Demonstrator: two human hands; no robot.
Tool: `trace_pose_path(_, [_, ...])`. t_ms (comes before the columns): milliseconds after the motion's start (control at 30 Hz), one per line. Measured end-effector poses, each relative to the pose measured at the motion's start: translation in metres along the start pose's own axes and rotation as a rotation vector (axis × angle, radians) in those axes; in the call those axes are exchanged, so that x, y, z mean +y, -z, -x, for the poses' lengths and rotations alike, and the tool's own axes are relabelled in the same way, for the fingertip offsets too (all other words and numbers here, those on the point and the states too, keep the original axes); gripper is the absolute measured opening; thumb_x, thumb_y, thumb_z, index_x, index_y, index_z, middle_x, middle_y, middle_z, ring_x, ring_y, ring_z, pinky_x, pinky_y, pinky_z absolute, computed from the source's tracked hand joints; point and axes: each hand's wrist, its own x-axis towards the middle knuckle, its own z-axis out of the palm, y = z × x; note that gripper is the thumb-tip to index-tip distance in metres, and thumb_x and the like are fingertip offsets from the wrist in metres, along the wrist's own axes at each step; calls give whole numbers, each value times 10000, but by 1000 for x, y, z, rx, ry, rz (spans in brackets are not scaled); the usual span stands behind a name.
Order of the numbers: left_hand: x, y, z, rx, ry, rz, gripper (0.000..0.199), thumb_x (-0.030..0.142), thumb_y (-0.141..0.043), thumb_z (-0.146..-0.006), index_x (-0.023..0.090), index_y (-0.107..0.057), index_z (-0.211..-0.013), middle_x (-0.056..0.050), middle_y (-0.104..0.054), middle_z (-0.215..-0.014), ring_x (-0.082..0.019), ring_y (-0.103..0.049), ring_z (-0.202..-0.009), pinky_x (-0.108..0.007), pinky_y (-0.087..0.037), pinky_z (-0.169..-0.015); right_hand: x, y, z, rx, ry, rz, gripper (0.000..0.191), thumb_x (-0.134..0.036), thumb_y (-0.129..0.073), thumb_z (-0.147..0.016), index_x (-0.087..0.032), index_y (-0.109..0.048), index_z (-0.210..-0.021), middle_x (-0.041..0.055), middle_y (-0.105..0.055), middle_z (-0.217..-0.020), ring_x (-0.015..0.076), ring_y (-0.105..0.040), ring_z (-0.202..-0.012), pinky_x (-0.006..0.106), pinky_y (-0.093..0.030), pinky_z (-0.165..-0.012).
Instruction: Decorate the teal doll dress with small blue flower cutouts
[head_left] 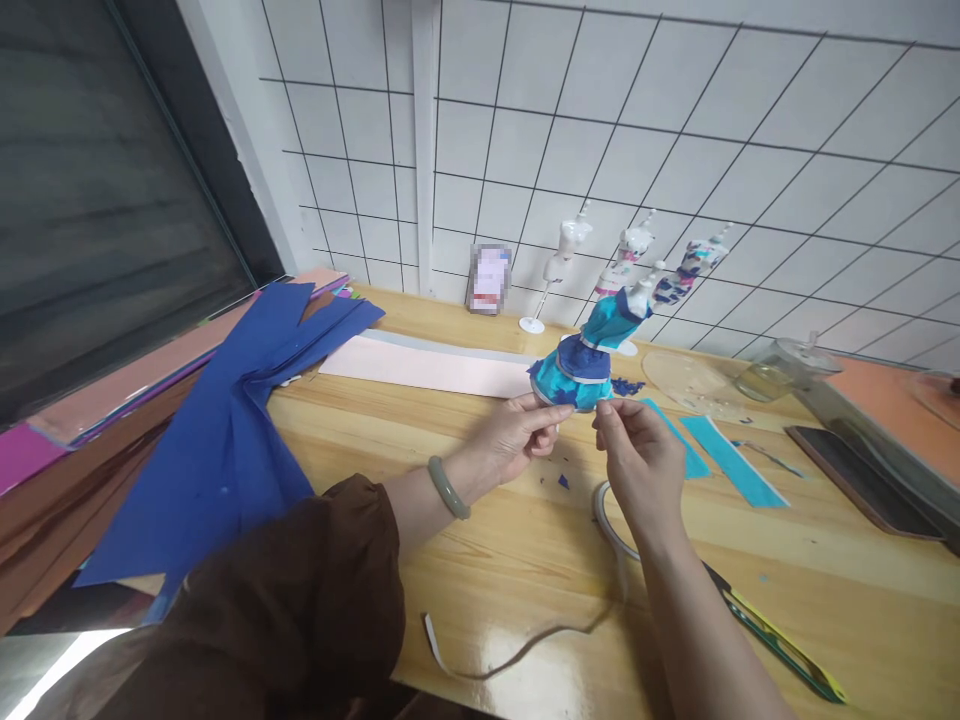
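Observation:
A miniature dress form (585, 357) wears a tiered dress of turquoise and dark blue crepe paper and tilts up to the right above the table. My left hand (529, 435) is closed on the lower left edge of its skirt, thumb on top. At the lower right hem, my right hand (643, 455) pinches with thumb and forefinger. Below the hands lies a roll of tape (601, 505), partly behind my right forearm. A loose narrow strip of tape (544, 636) curls toward the table's front edge. Two turquoise paper strips (735, 460) lie right of my right hand.
More small dress forms (574, 240) stand along the tiled wall. Blue crepe paper (225, 450) is heaped at left, near a pale pink strip (427, 365). To the right are a green-and-yellow-handled tool (787, 640), a dark flat phone-like slab (862, 480) and a glass jug (784, 368).

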Motion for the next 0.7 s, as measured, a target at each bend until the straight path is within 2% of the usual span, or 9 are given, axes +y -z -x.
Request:
trace_pose_path(167, [-3, 2, 0, -16, -9, -20, 257, 304, -717, -658, 133, -534, -713, 67, -389, -534, -11, -308, -436, -184, -158, -422, 5, 3, -1, 4, 2, 9, 262, -427, -570, -797, -168, -567, -758, -31, -491, -595, 95, -439, -527, 226, -366, -498])
trace_pose_path(400, [-7, 5, 1, -11, -5, -57, 283, 317, -708, -658, 120, -608, -835, 65, -399, -537, -11, -306, -438, -175, -158, -416, 10, 6, -4, 25, -14, 10, 295, -453, -560, -797, -161, -566, -754, -26, -488, -591, 98, -445, -515, 228, -371, -484])
trace_pose_path(600, [-9, 6, 0, 62, 25, -70, 291, 329, -741, -602, 133, -594, -758, 56, -426, -548, -16, -325, -441, -174, -163, -412, 20, 10, -8, 63, -54, -23, 330, -482, -548, -791, -159, -566, -725, -12, -512, -599, 99, -454, -507, 232, -371, -480])
trace_pose_path(700, [-11, 5, 1, 56, 37, -81, 313, 349, -744, -599, 129, -596, -764, 49, -440, -580, -11, -327, -447, -178, -160, -413, 21, 12, -9, 85, -52, -30, 338, -476, -532, -803, -158, -562, -693, -7, -517, -610, 99, -453, -518, 242, -374, -501])
